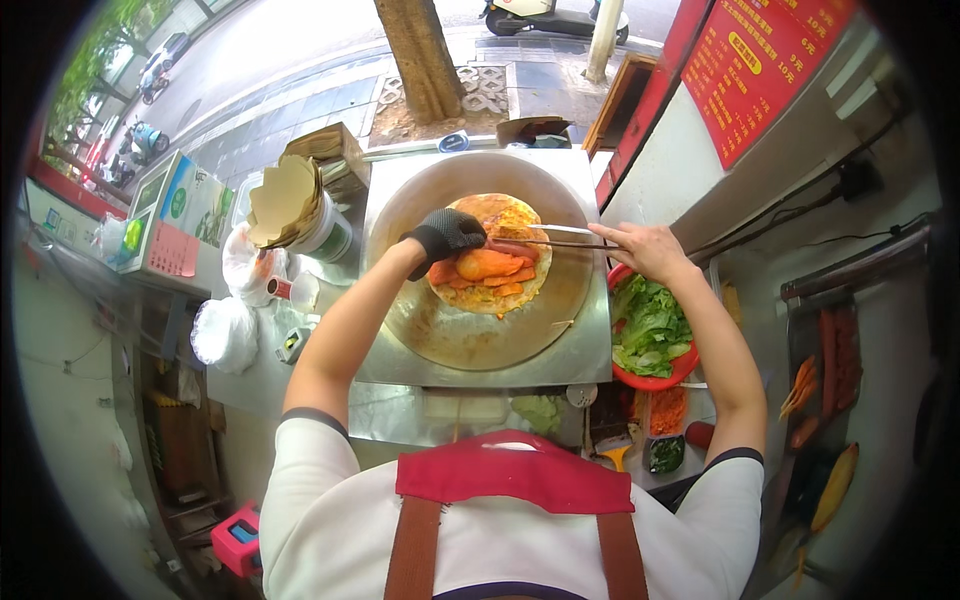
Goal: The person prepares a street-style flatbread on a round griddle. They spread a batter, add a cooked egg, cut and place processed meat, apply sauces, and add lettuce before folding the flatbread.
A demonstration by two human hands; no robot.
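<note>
A round flatbread with egg [495, 296] lies on a large round griddle [457, 345] in front of me. Piled on it are a sausage [517, 249], an orange-yellow oval piece of filling [480, 265] and flat reddish strips [450, 276]. My left hand [452, 234], in a dark knit glove, has its bunched fingers at the sausage's left end; the fingertips are partly hidden. My bare right hand [646, 247] grips long thin metal utensils [562, 229] that reach left over the flatbread. One arm is bright and one dark; whether they are joined cannot be told.
A red basin [679, 373] of lettuce [651, 322] stands right of the griddle. Paper bags [281, 199] fill a white bucket [330, 232] at left. A yellow-handled brush [616, 454] and a tub of orange shreds [667, 412] are near my right side. Sausages [827, 352] lie on a tray farther right.
</note>
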